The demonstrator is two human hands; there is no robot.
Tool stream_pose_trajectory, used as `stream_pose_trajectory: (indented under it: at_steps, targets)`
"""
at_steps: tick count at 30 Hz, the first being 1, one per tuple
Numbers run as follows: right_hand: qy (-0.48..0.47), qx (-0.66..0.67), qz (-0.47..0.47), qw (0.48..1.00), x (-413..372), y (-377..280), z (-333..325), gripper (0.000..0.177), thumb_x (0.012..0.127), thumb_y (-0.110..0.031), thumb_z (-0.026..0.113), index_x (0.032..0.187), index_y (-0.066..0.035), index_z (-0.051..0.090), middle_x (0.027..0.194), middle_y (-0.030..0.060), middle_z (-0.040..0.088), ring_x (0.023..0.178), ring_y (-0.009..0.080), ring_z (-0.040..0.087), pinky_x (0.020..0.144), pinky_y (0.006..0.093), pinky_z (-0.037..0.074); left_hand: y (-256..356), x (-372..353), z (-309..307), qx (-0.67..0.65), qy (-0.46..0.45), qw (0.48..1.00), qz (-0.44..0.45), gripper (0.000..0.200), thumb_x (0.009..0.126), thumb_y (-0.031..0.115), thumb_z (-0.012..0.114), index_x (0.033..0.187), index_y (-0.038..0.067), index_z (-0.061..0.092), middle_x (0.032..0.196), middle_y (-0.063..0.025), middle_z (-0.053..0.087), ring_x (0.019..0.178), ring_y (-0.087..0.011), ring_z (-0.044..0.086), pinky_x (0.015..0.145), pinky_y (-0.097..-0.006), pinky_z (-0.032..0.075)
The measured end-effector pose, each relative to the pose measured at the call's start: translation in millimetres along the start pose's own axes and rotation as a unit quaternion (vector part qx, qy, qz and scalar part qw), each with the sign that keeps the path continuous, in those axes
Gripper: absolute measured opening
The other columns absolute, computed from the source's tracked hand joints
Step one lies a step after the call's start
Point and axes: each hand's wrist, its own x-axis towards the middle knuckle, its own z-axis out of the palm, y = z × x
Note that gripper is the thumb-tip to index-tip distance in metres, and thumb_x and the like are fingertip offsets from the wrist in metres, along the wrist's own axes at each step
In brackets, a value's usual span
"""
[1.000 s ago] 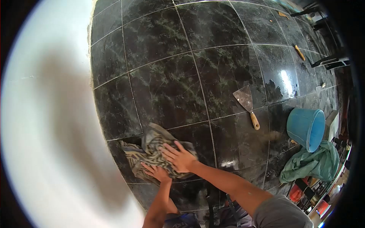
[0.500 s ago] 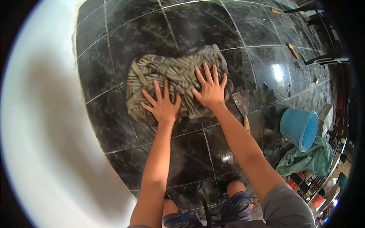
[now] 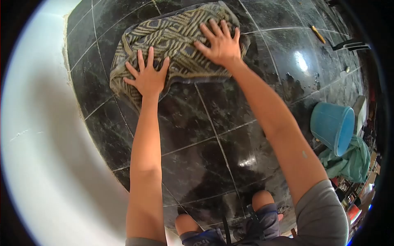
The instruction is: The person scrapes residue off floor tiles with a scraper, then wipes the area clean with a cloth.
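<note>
A towel (image 3: 176, 39) with a dark and tan diamond pattern lies bunched on the black tiled floor (image 3: 184, 110). My left hand (image 3: 148, 78) presses flat on its near left part, fingers spread. Further right, my right hand (image 3: 223, 45) lies on the towel's right end, its fingers also apart and pointing away from me. Both arms are stretched forward. The tiles between the towel and my knees look wet and shiny.
A white wall (image 3: 49, 123) borders the floor on the left. To the right, a blue bucket (image 3: 328, 125) is tipped beside a green plastic sheet (image 3: 351, 162). A yellow-handled tool (image 3: 318, 35) lies at the far right.
Both hands have pushed the towel forward and somewhat left; it is more spread out now. The scraper beside it no longer shows, and the view has shifted slightly.
</note>
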Motion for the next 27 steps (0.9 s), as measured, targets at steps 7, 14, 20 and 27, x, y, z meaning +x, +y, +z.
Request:
stream_pose_trajectory:
  at_steps: [7,14,20,27]
  targets:
    - [-0.142,0.066,0.005,0.988,-216.7,7.7,-101.5,0.084,0.095,-0.069,0.055,0.166,-0.032,0.031,0.173,0.0084,0.028,0.159,0.0382,0.023,0.122,0.0708,0.013,-40.9,-251.1,-10.8,-0.008,-0.1,0.985,0.14,0.08,0.097,0.07,0.053,0.165,0.032,0.036,0.178,-0.0083,0.01,0.159,-0.0525,-0.002,0.116,-0.0796,-0.004]
    - [-0.187,0.055,0.049,0.98,-279.3,20.0,-108.7,0.088,0.097,-0.072,0.05,0.168,-0.025,0.028,0.173,0.0085,0.026,0.158,0.0388,0.026,0.121,0.0718,0.014,-21.1,-296.0,-13.0,-0.009,-0.157,0.98,0.119,0.086,0.09,0.07,0.064,0.164,0.035,0.038,0.178,-0.0084,0.009,0.157,-0.0564,-0.006,0.113,-0.0831,-0.003]
    - [-0.116,0.001,0.032,0.993,-112.1,49.7,-60.8,0.09,0.1,-0.073,0.043,0.167,-0.016,0.028,0.172,0.0077,0.029,0.16,0.0317,0.022,0.125,0.0666,0.016,30.4,-148.2,-13.9,0.015,-0.116,0.989,0.09,0.085,0.092,0.07,0.06,0.166,0.04,0.03,0.178,-0.0025,0.008,0.158,-0.0538,-0.005,0.114,-0.0835,0.003]
    - [-0.047,0.016,0.047,0.998,-74.1,50.5,-39.1,0.083,0.101,-0.061,0.052,0.163,-0.009,0.037,0.166,0.0139,0.041,0.157,0.0338,0.03,0.126,0.0616,0.021,44.3,-89.6,-4.5,0.027,-0.06,0.993,0.099,0.081,0.097,0.07,0.053,0.167,0.04,0.025,0.178,-0.0016,0.007,0.158,-0.0529,0.0,0.115,-0.0834,0.006]
